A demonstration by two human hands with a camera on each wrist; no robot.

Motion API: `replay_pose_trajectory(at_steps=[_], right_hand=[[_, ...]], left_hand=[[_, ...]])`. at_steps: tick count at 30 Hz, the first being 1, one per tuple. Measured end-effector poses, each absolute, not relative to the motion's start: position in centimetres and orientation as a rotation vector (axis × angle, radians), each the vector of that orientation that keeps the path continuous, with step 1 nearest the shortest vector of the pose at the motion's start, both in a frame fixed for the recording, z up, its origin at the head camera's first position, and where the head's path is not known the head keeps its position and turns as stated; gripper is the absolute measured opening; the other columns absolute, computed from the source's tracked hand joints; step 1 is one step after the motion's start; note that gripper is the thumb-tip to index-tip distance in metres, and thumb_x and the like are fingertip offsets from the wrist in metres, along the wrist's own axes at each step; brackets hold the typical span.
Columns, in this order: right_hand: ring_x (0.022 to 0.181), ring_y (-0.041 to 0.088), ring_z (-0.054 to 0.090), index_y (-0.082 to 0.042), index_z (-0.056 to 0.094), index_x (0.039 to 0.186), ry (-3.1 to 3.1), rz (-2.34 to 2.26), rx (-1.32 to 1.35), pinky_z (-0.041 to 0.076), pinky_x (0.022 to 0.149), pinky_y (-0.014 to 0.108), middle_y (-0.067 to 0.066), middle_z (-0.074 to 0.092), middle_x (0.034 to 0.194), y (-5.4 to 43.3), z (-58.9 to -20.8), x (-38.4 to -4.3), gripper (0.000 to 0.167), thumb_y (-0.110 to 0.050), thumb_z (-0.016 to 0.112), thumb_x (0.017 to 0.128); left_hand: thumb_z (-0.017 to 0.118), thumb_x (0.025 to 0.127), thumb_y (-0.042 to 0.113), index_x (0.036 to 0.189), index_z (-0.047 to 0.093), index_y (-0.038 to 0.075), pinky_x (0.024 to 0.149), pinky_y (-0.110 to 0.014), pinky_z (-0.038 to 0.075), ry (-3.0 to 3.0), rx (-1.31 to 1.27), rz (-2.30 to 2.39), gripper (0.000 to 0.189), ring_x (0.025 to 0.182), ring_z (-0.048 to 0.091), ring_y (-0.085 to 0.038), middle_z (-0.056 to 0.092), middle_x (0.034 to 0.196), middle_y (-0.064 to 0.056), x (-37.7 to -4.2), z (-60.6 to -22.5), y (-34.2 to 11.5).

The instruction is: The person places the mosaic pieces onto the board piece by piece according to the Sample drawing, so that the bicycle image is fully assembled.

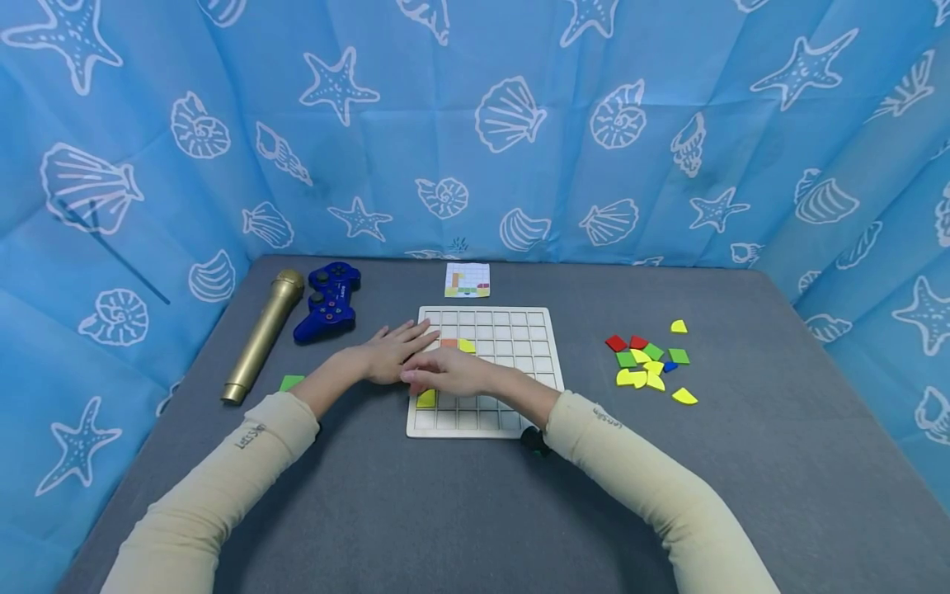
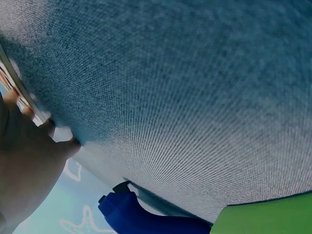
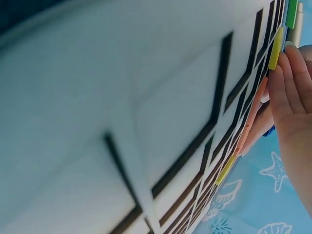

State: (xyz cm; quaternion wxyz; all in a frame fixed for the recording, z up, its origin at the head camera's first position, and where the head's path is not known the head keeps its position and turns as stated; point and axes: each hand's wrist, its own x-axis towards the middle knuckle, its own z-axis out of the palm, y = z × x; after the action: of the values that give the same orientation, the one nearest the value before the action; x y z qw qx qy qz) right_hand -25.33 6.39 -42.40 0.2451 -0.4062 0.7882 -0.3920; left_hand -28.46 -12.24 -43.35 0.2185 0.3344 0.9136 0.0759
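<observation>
A white grid board (image 1: pixel 512 414) lies on the grey table. At its left edge rests my left hand (image 1: pixel 387 356), fingers extended and spread. My right hand (image 1: pixel 454 371) reaches across the board's left columns, its fairly straight fingers touching down among the tiles there. Just below those fingers is a yellow tile (image 1: pixel 426 399), and above the hand are an orange tile (image 1: pixel 449 342) and a yellow rounded tile (image 1: pixel 466 346). In the right wrist view the fingertips are right at a yellow tile (image 3: pixel 276 48), beside a row of orange tiles (image 3: pixel 251 119). My right hand covers part of that row in the head view.
A pattern card (image 1: pixel 467 280) lies behind the board. To the right are several loose tiles (image 1: pixel 641 378) in yellow, green, red and blue. A blue game controller (image 1: pixel 330 301) and a gold microphone (image 1: pixel 260 342) lie left. A green piece (image 1: pixel 291 382) sits by my left forearm.
</observation>
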Motion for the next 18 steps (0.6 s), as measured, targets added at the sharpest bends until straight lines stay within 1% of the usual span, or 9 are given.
replay_pose_trajectory(at_steps=[3, 9, 13, 16, 18], right_hand=[[0.091, 0.012, 0.066, -0.001, 0.060, 0.124, 2.162, -1.027, -1.116, 0.048, 0.082, 0.024, 0.006, 0.070, 0.098, 6.4, -42.2, -25.3, 0.033, -0.022, 0.045, 0.104], [0.089, 0.012, 0.065, -0.003, 0.060, 0.125, 2.175, -0.981, -1.136, 0.047, 0.082, 0.024, 0.004, 0.070, 0.096, 6.6, -42.0, -25.3, 0.033, -0.023, 0.045, 0.104], [0.086, 0.013, 0.065, -0.003, 0.061, 0.124, 2.186, -0.994, -1.144, 0.048, 0.079, 0.024, 0.004, 0.070, 0.094, 6.7, -41.9, -25.4, 0.033, -0.024, 0.045, 0.103], [0.085, 0.015, 0.066, -0.004, 0.062, 0.123, 2.184, -1.059, -1.095, 0.049, 0.077, 0.026, 0.003, 0.070, 0.093, 7.0, -41.8, -25.5, 0.033, -0.025, 0.045, 0.103], [0.085, 0.017, 0.066, -0.003, 0.063, 0.122, 2.160, -1.133, -1.039, 0.051, 0.076, 0.029, 0.004, 0.069, 0.093, 7.4, -41.7, -25.6, 0.033, -0.024, 0.044, 0.104]], left_hand=[[0.044, 0.102, 0.033, 0.155, 0.007, 0.018, 0.107, -0.063, 0.005, 2.526, 0.915, 0.218, 0.066, 0.143, -0.001, -0.032, -0.001, 0.159, -0.008, -28.4, -43.3, -12.3], [0.046, 0.102, 0.033, 0.155, 0.009, 0.017, 0.107, -0.063, 0.005, 2.524, 0.918, 0.235, 0.067, 0.143, 0.000, -0.033, -0.001, 0.159, -0.009, -28.4, -43.2, -12.4], [0.046, 0.102, 0.032, 0.155, 0.010, 0.015, 0.106, -0.064, 0.006, 2.523, 0.936, 0.250, 0.067, 0.143, 0.001, -0.035, 0.000, 0.159, -0.011, -28.3, -43.1, -12.4], [0.046, 0.101, 0.033, 0.155, 0.010, 0.015, 0.106, -0.064, 0.006, 2.526, 0.943, 0.252, 0.067, 0.143, 0.001, -0.035, 0.001, 0.159, -0.011, -28.2, -43.1, -12.4], [0.045, 0.101, 0.036, 0.155, 0.010, 0.017, 0.107, -0.063, 0.005, 2.532, 0.932, 0.245, 0.067, 0.143, 0.000, -0.034, 0.000, 0.159, -0.009, -28.2, -43.1, -12.4]])
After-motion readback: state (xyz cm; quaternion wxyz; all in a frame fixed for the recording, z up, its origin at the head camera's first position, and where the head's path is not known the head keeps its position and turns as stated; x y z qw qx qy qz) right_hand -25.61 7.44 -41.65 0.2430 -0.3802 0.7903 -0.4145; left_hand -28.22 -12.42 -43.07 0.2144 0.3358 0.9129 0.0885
